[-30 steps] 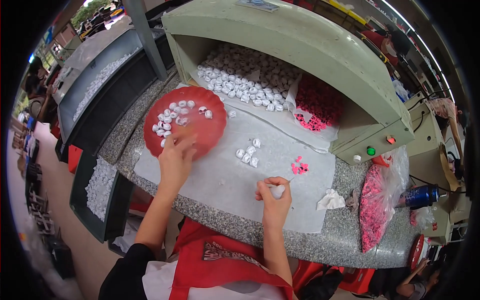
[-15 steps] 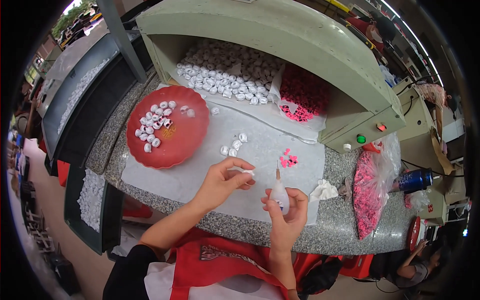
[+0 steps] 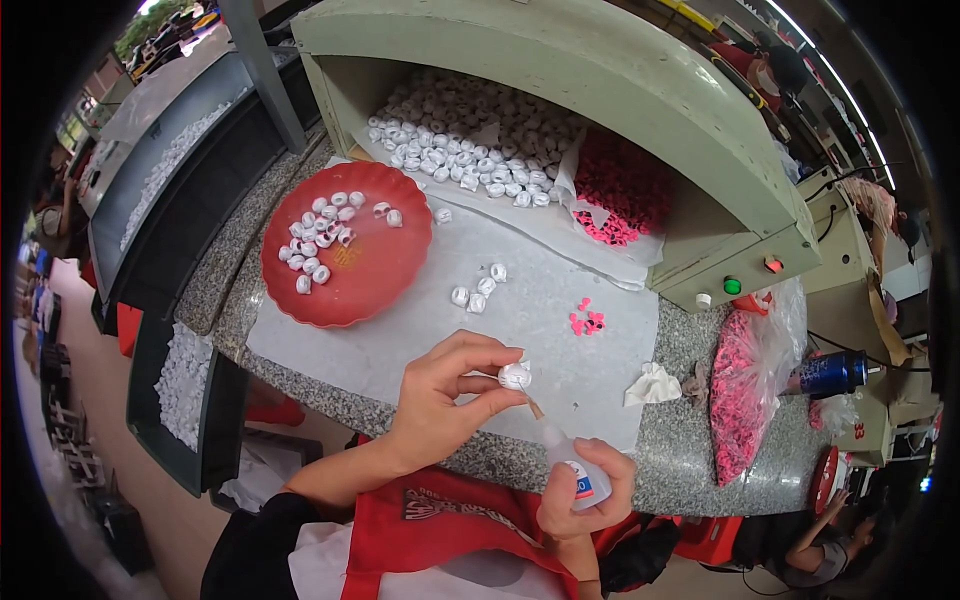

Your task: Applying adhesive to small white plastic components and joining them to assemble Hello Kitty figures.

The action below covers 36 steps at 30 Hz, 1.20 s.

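Observation:
Between its thumb and fingertips, my left hand pinches a small white round piece with dark markings. My right hand is wrapped round a translucent squeeze bottle. The bottle's thin tip tilts up to the left and reaches the underside of the white piece; whether it touches cannot be made out. Beyond my hands, a few loose white pieces lie on the white sheet. A little cluster of pink pieces rests to their right.
A red scalloped plate at left holds several white pieces. Behind the sheet, a pale green cabinet shelters heaps of white pieces and pink pieces. Crumpled tissue, a bag of pink pieces and a blue can stand at right.
The squeeze bottle has tilted leftward and its tip has come to the white piece. My left hand has moved slightly right and nearer, turning the piece into view.

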Each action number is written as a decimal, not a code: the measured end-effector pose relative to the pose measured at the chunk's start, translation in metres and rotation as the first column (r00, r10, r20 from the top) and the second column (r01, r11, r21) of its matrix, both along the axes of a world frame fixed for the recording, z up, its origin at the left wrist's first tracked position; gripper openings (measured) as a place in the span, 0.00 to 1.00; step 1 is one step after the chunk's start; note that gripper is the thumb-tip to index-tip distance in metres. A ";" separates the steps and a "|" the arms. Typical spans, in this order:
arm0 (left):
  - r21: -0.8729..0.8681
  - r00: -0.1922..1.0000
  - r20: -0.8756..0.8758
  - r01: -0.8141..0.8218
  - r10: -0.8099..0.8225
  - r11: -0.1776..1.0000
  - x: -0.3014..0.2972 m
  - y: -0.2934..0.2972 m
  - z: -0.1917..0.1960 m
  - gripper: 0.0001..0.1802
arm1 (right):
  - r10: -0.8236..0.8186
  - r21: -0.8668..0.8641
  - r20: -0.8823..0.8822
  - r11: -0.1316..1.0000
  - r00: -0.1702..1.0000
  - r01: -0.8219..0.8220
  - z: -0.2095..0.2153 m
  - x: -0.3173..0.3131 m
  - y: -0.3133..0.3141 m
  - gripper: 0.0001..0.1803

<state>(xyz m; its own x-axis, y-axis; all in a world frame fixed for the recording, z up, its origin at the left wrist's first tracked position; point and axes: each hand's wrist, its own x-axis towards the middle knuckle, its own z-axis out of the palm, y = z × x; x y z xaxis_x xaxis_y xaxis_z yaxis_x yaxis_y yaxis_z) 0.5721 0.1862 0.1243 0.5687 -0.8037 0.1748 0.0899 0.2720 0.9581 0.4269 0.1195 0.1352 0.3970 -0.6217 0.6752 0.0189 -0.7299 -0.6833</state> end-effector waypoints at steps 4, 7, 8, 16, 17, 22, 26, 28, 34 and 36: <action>-0.002 1.000 0.022 -0.014 0.014 1.000 -0.005 -0.001 -0.001 0.19 | 0.011 0.002 0.037 1.000 0.999 -0.011 0.001 -0.003 -0.002 0.14; -0.003 0.998 0.064 -0.008 0.009 1.000 -0.007 -0.002 0.000 0.19 | 0.007 -0.014 0.041 1.000 0.999 -0.006 0.001 -0.004 -0.004 0.14; -0.002 0.998 0.067 -0.001 0.001 1.000 -0.008 -0.002 0.001 0.19 | 0.006 -0.025 0.043 1.000 0.999 -0.004 0.001 -0.005 -0.005 0.14; -0.017 0.997 0.074 -0.023 0.024 1.000 -0.008 -0.002 0.002 0.17 | 0.028 -0.011 0.027 1.000 0.999 -0.028 0.003 -0.004 -0.002 0.14; -0.019 0.997 0.072 -0.024 0.026 1.000 -0.007 -0.001 0.002 0.17 | 0.030 0.003 0.031 1.000 0.999 -0.030 0.003 -0.003 -0.002 0.14; -0.011 0.996 0.087 -0.028 0.029 1.000 -0.005 0.000 0.003 0.18 | 0.029 -0.024 -0.007 0.999 1.000 -0.029 0.005 -0.001 0.000 0.14; -0.021 0.987 0.150 -0.050 0.052 0.999 -0.002 0.002 0.001 0.18 | 0.070 -0.051 -0.045 0.996 0.997 -0.072 0.010 0.000 0.000 0.14; -0.015 0.985 0.163 -0.057 0.059 0.998 -0.001 0.002 0.002 0.18 | 0.071 -0.048 -0.058 0.996 0.996 -0.074 0.013 -0.001 -0.001 0.14; -0.037 0.998 0.048 -0.044 0.046 0.998 -0.001 0.003 0.000 0.18 | 0.058 -0.050 -0.051 0.997 0.997 -0.060 0.014 0.001 -0.004 0.14; -0.047 0.999 -0.049 0.002 -0.004 0.999 0.000 0.002 0.000 0.18 | 0.052 -0.047 -0.040 0.997 0.998 -0.054 0.013 0.001 -0.004 0.14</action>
